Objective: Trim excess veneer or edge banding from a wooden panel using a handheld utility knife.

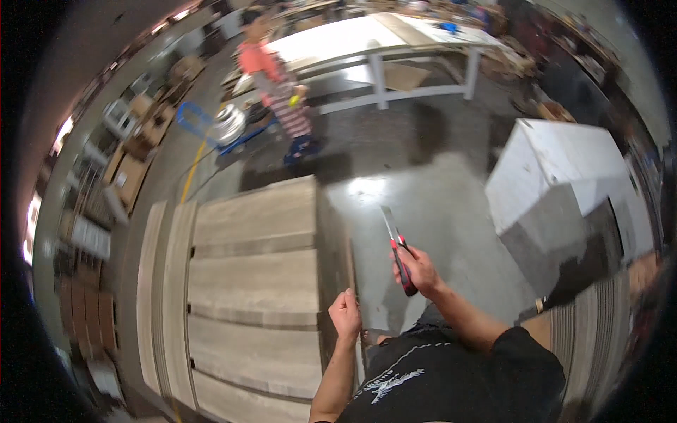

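Grey, shiny floor spreads across a cluttered workshop, where a co-worker in an orange top stands at the far left beside a blue cart bearing a white roll. Behind, a long white-topped table runs across the upper part of the view.

Nearer, the person's right hand is wrapped firmly around the handle of a red-and-black tool, held over open floor in front of the body. Its long axis runs nearly away from the person, leaning a little left: the blade points forward, and the handle's butt end faces back toward the shirt. A shorter prong sits beside the blade; its exact form is too blurred to tell.

The left hand is curled into a fist, fingers together, near the right edge of the wood-grain panels; whether it encloses anything cannot be told. On the right stands a large white box.
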`<state>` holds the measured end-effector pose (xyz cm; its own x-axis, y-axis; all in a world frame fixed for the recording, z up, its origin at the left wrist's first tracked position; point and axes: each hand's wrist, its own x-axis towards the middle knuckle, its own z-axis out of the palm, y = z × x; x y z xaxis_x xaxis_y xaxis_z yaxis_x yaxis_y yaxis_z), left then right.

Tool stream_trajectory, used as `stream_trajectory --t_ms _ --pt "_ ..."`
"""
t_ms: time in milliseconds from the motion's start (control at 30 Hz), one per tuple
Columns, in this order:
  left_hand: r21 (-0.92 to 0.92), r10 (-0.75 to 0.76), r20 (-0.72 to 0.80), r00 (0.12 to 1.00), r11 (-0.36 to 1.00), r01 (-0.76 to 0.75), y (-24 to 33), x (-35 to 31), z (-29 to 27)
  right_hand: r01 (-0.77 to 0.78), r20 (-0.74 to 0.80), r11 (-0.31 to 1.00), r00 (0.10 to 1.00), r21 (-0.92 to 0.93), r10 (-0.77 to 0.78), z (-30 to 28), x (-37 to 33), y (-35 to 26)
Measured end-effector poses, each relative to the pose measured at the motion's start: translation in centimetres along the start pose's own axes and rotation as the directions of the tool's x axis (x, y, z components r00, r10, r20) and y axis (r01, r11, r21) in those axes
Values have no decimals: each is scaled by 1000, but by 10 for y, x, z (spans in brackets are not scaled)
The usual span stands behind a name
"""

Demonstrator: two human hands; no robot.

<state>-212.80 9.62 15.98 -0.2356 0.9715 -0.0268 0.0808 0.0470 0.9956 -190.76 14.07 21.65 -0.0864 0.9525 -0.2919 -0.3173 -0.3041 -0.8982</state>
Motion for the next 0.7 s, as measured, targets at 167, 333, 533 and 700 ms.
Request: stream_trajectory --t_ms 167,333,533,700 --pt "-79 48 388 920 997 -19 33 10 131 50 -75 997 996 53 -46 -111 -23 -23" --pt "-109 29 686 727 992 63 67 29 277 41 -99 997 994 -66 -47 -210 -64 -26" --pt "0 24 909 415 998 -57 66 -3 425 63 -337 998 939 -19 -66 -314 -124 -20" --pt "-47 79 990 121 968 -248 64 -35 531 159 -670 951 739 266 64 -330 -163 -42"
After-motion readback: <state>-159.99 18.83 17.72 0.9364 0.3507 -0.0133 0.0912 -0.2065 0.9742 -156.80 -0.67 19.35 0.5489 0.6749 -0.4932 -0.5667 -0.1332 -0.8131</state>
